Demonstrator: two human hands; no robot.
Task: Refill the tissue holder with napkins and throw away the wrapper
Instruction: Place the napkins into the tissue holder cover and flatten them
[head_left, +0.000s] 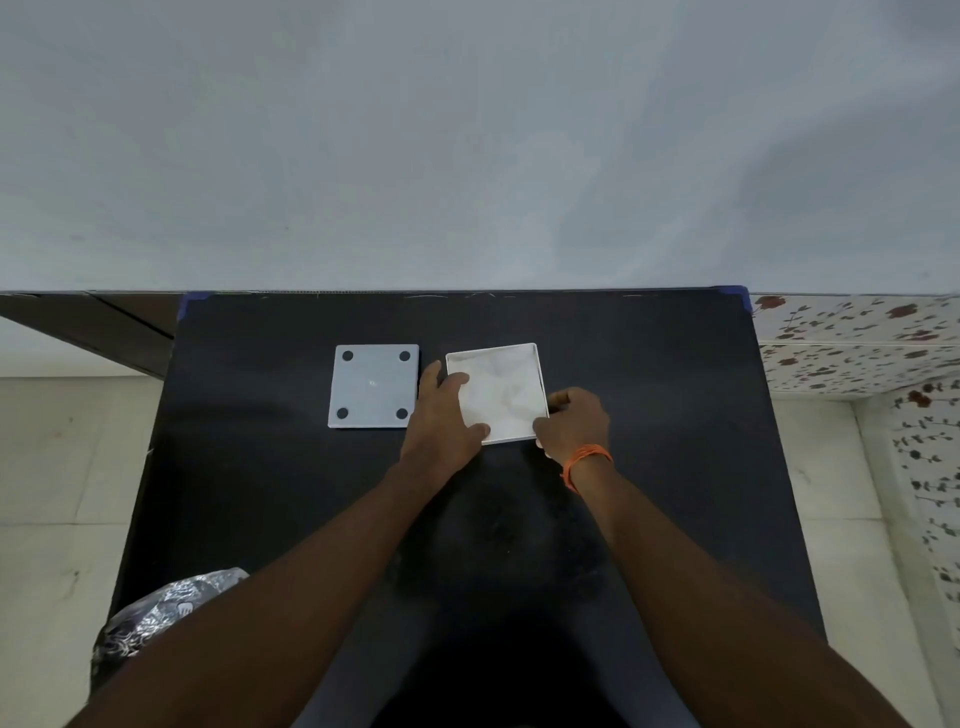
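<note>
A white square tissue holder (540, 374) lies open on the black table (649, 415), filled with white napkins (501, 395). To its left lies the holder's grey base plate (374, 387), bottom up, with dark round feet at its corners. My left hand (441, 421) rests on the holder's left side, thumb and fingers pressing on the napkins. My right hand (574, 421), with an orange thread at the wrist, grips the holder's near right corner. I cannot pick out a wrapper on the table.
A bin lined with a crinkled shiny bag (156, 618) stands on the floor at the table's near left corner. A grey wall rises right behind the table. Pale floor tiles lie on both sides.
</note>
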